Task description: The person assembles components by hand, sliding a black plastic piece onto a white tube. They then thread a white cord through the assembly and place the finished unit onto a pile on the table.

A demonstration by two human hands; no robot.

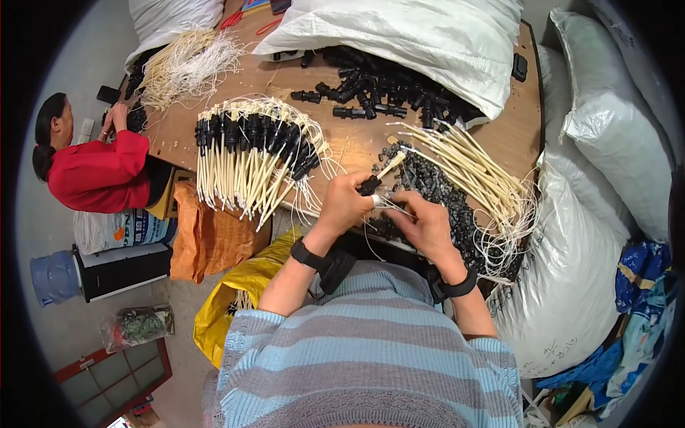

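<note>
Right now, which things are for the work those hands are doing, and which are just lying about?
Likely for the job:
black plastic fitting in the left hand
cream-sleeved wires
small dark plastic pieces
heaped black fittings

Seemingly just lying about:
blue water jug
clear plastic bag

Fisheye view in even, fairly bright indoor light, with soft shadows on the surface (275,78), pale highlights on the white sacks (606,135) at right, and straight edges bending toward a blackened rim.
</note>
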